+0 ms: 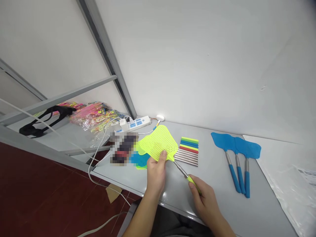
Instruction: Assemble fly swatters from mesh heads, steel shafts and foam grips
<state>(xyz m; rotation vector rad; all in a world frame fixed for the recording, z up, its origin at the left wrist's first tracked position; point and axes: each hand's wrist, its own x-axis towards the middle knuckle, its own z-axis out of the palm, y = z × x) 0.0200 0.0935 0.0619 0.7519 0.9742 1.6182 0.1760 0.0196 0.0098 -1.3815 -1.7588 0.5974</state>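
A yellow-green fly swatter (164,140) is held in both hands above the table. My left hand (156,169) pinches the lower part of its perforated head, thumb on top. My right hand (202,196) is closed round the yellow-green grip at the end of its metal rod. Behind my left hand lie more swatter heads, a blue one (142,160) and yellow-green ones partly covered. Beyond my right hand are several metal rods (189,158) in a row with coloured grips (189,144). Three blue fly swatters (238,171) lie fanned out at the right.
A white power strip (135,124) with plugs and cables lies at the back left. Plastic-wrapped colourful items (95,115) and a black strap-like item (46,120) lie on the left shelf. A white plastic bag (291,177) covers the table's right side. A blurred-out patch (124,148) hides something.
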